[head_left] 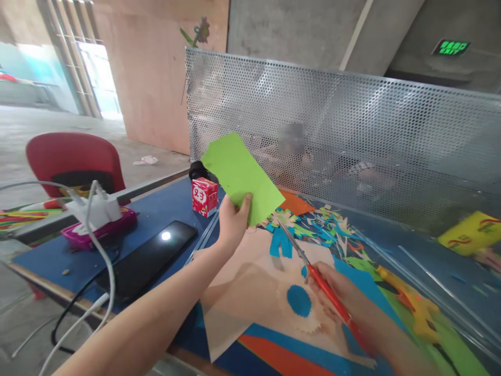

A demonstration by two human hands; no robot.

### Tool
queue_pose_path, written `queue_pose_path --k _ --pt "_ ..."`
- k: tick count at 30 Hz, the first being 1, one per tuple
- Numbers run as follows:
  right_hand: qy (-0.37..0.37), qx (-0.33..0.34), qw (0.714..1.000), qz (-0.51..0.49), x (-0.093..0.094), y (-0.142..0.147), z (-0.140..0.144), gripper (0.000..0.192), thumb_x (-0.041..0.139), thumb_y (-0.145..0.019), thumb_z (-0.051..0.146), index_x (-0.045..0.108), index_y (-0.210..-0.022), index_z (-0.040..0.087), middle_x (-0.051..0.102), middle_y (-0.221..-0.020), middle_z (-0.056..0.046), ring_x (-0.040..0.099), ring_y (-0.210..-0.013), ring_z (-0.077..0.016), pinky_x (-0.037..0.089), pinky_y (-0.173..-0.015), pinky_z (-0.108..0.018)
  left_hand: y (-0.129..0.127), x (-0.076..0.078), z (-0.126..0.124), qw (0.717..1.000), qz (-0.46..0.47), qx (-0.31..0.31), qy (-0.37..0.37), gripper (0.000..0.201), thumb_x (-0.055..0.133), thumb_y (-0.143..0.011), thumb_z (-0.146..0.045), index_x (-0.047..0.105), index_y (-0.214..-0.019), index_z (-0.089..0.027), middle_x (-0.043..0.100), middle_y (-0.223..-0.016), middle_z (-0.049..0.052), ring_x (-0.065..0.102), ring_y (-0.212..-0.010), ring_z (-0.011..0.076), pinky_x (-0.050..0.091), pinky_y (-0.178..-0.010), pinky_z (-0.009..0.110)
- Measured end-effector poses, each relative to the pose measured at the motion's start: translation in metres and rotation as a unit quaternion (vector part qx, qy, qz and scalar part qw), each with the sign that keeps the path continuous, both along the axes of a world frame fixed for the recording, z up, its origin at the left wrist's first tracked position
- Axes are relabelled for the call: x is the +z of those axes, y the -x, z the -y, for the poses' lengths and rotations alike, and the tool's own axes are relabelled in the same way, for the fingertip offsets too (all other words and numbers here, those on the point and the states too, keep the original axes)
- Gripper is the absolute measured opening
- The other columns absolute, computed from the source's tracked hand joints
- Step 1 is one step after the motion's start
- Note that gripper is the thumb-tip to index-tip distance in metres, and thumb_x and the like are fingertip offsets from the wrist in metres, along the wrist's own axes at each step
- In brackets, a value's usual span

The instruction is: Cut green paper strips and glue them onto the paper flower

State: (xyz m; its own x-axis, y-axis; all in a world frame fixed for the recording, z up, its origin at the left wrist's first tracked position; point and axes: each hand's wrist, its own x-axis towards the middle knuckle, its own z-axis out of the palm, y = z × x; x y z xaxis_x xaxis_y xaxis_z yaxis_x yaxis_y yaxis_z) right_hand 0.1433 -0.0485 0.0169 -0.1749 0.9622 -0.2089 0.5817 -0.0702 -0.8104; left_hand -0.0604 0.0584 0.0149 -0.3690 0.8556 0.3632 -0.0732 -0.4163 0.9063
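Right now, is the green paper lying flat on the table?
No, the left hand holds the green paper up above the table.

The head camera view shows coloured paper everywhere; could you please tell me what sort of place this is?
Probably a paper-craft workbench in a bare concrete hall. The left hand lifts a green paper sheet, the right hand holds red-handled scissors, and coloured paper scraps lie below a perforated metal screen.

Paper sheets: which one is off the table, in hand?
The green sheet, pinched at its lower edge by the left hand and held up in the air. The tan sheet and the orange sheet lie flat on the table.
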Motion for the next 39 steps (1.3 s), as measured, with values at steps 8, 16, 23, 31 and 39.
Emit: queue_pose_path --k 8,16,23,31,39 --pt "0.045 0.001 0.999 -0.031 0.004 0.005 0.003 0.027 0.043 -0.081 0.048 0.042 -0.075 0.022 0.025 -0.048 0.009 0.022 -0.041 -0.0094 0.021 -0.039 -0.021 -0.014 0.0 0.018 0.995 -0.052 -0.079 0.012 0.022 0.058 -0.077 -0.038 0.049 -0.089 -0.022 0.061 -0.068 -0.001 0.053 -0.036 0.0113 0.035 -0.03 0.022" --pt "0.042 -0.003 0.998 -0.036 0.005 0.007 0.004 0.029 0.04 -0.081 0.051 0.037 -0.075 0.022 0.023 -0.05 0.009 0.02 -0.043 -0.0091 0.022 -0.039 -0.02 -0.017 -0.003 0.022 0.994 -0.069 -0.089 -0.009 0.022 0.056 -0.08 -0.038 0.046 -0.09 -0.021 0.06 -0.068 -0.001 0.053 -0.035 0.0093 0.035 -0.028 0.02" --pt "0.033 -0.004 0.998 -0.052 0.006 0.008 0.006 0.027 0.038 -0.084 0.047 0.036 -0.073 0.022 0.022 -0.052 0.008 0.021 -0.044 -0.0093 0.021 -0.039 -0.021 -0.019 -0.003 0.024 0.994 -0.072 -0.079 -0.023 0.021 0.054 -0.081 -0.036 0.045 -0.092 -0.02 0.057 -0.065 -0.003 0.053 -0.034 0.0089 0.034 -0.025 0.017" --pt "0.057 -0.028 0.995 -0.08 0.004 0.009 0.009 0.024 0.039 -0.085 0.045 0.039 -0.077 0.022 0.025 -0.051 0.009 0.024 -0.04 -0.0088 0.024 -0.037 -0.02 -0.018 -0.007 0.021 0.994 -0.093 -0.05 -0.022 0.019 0.055 -0.08 -0.035 0.05 -0.091 -0.019 0.056 -0.059 -0.003 0.052 -0.042 0.0088 0.037 -0.034 0.018" --pt "0.041 -0.026 0.997 -0.067 -0.001 0.007 0.006 0.026 0.04 -0.084 0.047 0.038 -0.074 0.023 0.028 -0.051 0.009 0.026 -0.035 -0.0077 0.024 -0.035 -0.022 -0.017 -0.007 0.02 0.994 -0.104 -0.043 -0.015 0.019 0.054 -0.081 -0.034 0.05 -0.091 -0.019 0.054 -0.057 -0.004 0.051 -0.041 0.0087 0.039 -0.037 0.019"
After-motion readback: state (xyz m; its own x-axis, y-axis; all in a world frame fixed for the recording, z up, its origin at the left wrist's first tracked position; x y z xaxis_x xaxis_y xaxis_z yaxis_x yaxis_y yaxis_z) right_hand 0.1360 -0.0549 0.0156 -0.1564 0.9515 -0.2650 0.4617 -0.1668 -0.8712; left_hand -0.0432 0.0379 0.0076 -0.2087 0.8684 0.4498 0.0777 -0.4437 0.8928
